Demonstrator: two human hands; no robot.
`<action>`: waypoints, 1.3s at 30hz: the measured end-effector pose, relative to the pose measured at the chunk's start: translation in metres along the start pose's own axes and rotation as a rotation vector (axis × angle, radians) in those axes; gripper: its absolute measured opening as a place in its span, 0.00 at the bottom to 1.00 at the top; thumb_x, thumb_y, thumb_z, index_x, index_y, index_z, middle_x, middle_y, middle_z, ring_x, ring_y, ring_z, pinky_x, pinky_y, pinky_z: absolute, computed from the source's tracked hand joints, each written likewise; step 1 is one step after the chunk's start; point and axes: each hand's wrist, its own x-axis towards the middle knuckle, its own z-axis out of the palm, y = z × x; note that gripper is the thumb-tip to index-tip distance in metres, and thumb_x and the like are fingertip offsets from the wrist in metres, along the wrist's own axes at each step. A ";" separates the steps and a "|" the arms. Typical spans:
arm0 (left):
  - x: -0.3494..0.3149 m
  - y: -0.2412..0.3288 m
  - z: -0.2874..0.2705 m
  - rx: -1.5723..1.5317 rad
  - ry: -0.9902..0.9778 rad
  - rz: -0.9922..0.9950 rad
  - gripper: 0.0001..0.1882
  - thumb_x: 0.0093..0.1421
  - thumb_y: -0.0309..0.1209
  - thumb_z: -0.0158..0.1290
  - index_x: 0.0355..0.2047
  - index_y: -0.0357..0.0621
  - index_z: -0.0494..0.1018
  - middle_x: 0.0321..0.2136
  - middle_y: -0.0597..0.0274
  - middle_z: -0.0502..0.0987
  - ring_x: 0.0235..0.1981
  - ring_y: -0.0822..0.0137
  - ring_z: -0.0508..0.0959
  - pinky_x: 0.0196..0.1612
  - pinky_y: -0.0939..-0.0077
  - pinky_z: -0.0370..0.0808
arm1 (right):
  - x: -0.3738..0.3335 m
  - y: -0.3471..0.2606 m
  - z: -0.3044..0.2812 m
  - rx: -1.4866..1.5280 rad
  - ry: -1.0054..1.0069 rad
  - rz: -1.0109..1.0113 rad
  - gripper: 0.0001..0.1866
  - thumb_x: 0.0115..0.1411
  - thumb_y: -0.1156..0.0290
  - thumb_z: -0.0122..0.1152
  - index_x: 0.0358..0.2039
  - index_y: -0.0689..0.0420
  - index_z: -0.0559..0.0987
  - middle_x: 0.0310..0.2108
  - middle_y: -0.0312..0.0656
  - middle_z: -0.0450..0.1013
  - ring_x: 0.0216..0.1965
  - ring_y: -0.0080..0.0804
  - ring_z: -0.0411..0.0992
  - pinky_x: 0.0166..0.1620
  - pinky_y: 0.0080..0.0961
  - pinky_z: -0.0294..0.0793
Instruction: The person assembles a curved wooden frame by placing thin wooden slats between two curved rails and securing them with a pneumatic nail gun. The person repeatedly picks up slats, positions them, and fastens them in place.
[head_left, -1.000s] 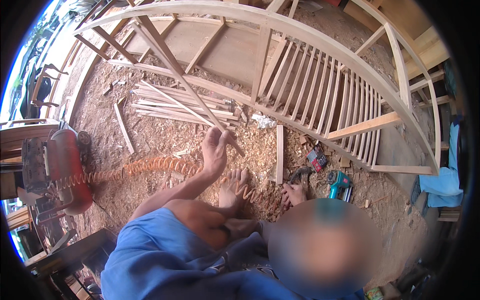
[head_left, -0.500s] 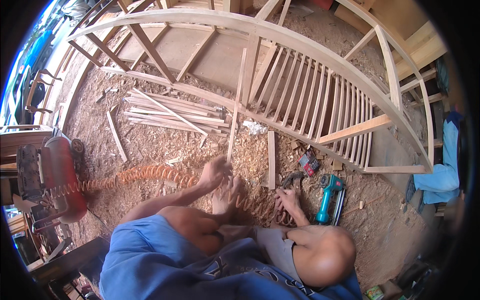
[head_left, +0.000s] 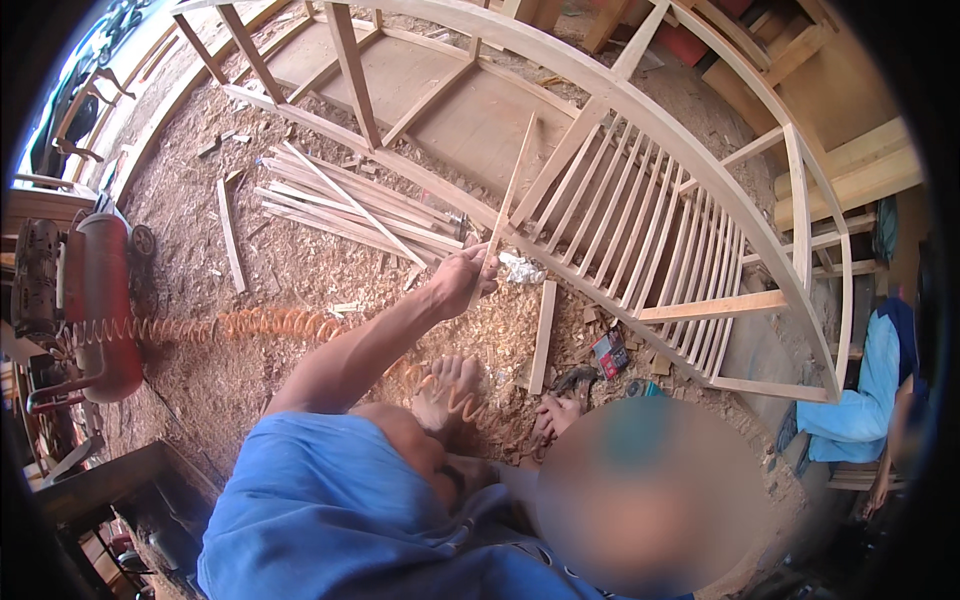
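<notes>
My left hand (head_left: 464, 283) is closed round a thin wooden strip (head_left: 513, 185). The strip points up and away, its far end overlapping the lower rail of a curved wooden frame (head_left: 600, 80) in view. Beyond the hand lies a pile of similar strips (head_left: 350, 208). A white crumpled scrap (head_left: 521, 268) is just right of the hand. Low at the centre right, what looks like my right hand (head_left: 556, 414) is partly covered by a blurred patch; its grip is unclear. Close to it a teal tool (head_left: 650, 390) shows only its top, and my bare left foot (head_left: 447, 393) rests on the shavings.
A red air compressor (head_left: 105, 300) stands left, its orange coiled hose (head_left: 270, 325) crossing the shavings toward my feet. One loose board (head_left: 543, 338) and a red-and-grey box (head_left: 609, 355) lie ahead. Slats (head_left: 650, 220) fill part of the frame. Another person's light blue trousers (head_left: 860, 390) show far right.
My left hand has reached forward with the strip, away from my foot and toward the frame. The view has shifted, and a blurred patch now covers my right knee and most of the teal tool.
</notes>
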 end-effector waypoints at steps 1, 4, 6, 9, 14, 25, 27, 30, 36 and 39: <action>0.002 0.000 -0.001 0.021 0.006 0.016 0.19 0.68 0.17 0.37 0.59 0.38 0.64 0.32 0.63 0.72 0.27 0.72 0.68 0.28 0.76 0.70 | 0.003 0.019 0.002 0.092 0.030 0.065 0.22 0.61 0.53 0.63 0.49 0.55 0.80 0.42 0.54 0.78 0.40 0.45 0.78 0.43 0.37 0.75; 0.011 0.003 -0.004 0.314 0.176 0.062 0.12 0.73 0.31 0.48 0.51 0.39 0.72 0.31 0.65 0.75 0.28 0.73 0.72 0.29 0.77 0.72 | 0.131 0.113 0.057 0.488 0.204 0.234 0.21 0.66 0.54 0.59 0.43 0.63 0.80 0.30 0.50 0.78 0.26 0.37 0.75 0.29 0.30 0.72; 0.016 0.006 -0.006 0.409 0.229 0.092 0.12 0.72 0.32 0.50 0.51 0.39 0.74 0.32 0.65 0.76 0.28 0.73 0.74 0.29 0.78 0.73 | 0.190 0.178 0.094 0.671 0.293 0.306 0.23 0.69 0.55 0.56 0.39 0.68 0.80 0.23 0.47 0.77 0.17 0.32 0.73 0.20 0.25 0.70; 0.019 0.007 -0.006 0.480 0.261 0.179 0.16 0.70 0.34 0.55 0.52 0.38 0.77 0.32 0.63 0.79 0.27 0.74 0.75 0.28 0.80 0.73 | 0.216 0.250 0.120 0.679 0.332 0.344 0.25 0.70 0.54 0.56 0.37 0.70 0.81 0.19 0.46 0.77 0.12 0.29 0.72 0.16 0.23 0.69; 0.018 0.004 0.012 0.718 0.327 0.358 0.19 0.68 0.38 0.59 0.53 0.37 0.79 0.32 0.60 0.82 0.28 0.75 0.76 0.31 0.80 0.75 | 0.206 0.253 0.116 0.649 0.353 0.316 0.25 0.69 0.53 0.58 0.35 0.68 0.82 0.20 0.44 0.78 0.13 0.28 0.73 0.16 0.22 0.69; 0.081 0.066 0.047 1.039 0.289 0.473 0.18 0.64 0.38 0.57 0.49 0.41 0.82 0.43 0.48 0.85 0.39 0.59 0.86 0.46 0.65 0.81 | 0.205 0.238 0.114 0.647 0.380 0.361 0.26 0.70 0.52 0.57 0.32 0.66 0.81 0.18 0.42 0.76 0.12 0.27 0.71 0.16 0.20 0.66; 0.105 0.082 0.046 1.145 0.280 0.448 0.18 0.61 0.37 0.58 0.47 0.41 0.83 0.43 0.45 0.84 0.40 0.54 0.86 0.47 0.61 0.81 | 0.206 0.243 0.115 0.657 0.382 0.363 0.26 0.70 0.52 0.57 0.32 0.66 0.81 0.17 0.42 0.76 0.12 0.27 0.71 0.16 0.21 0.66; 0.129 0.080 0.046 1.464 0.252 0.422 0.18 0.57 0.35 0.57 0.46 0.44 0.84 0.41 0.41 0.84 0.41 0.47 0.85 0.48 0.58 0.81 | 0.210 0.253 0.119 0.699 0.370 0.342 0.25 0.69 0.53 0.58 0.32 0.67 0.82 0.18 0.43 0.76 0.12 0.29 0.73 0.16 0.23 0.68; 0.145 0.078 0.038 1.483 0.212 0.315 0.14 0.50 0.36 0.59 0.36 0.46 0.86 0.35 0.46 0.85 0.39 0.49 0.85 0.46 0.60 0.81 | 0.209 0.265 0.124 0.707 0.369 0.406 0.24 0.69 0.54 0.58 0.33 0.67 0.82 0.18 0.44 0.77 0.12 0.30 0.73 0.16 0.23 0.68; 0.149 0.088 0.035 1.433 0.161 0.295 0.14 0.48 0.37 0.61 0.34 0.46 0.86 0.34 0.48 0.85 0.38 0.52 0.85 0.44 0.61 0.81 | 0.210 0.262 0.122 0.701 0.369 0.431 0.24 0.69 0.54 0.58 0.33 0.67 0.82 0.18 0.44 0.77 0.12 0.30 0.73 0.16 0.23 0.68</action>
